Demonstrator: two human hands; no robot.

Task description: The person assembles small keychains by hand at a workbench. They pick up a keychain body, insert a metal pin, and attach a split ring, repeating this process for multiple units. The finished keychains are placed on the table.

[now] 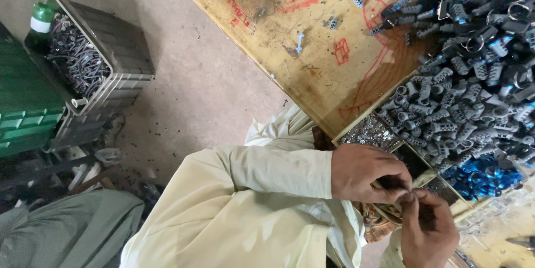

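both hands pinch one small part together: left hand [365, 172] closed over it, right hand [426, 228] gripping from below, just beside the pile of grey plastic fittings [446, 112]. best keep fingertips tight and aligned.

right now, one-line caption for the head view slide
Two bare hands, left hand and right hand, pinch a small part together beside a heap of grey ribbed plastic fittings on a scuffed wooden table.

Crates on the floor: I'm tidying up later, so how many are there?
2. A grey crate full of dark parts stands on the floor at left; a green crate sits beside it at the frame's left edge. More may lie outside the view.
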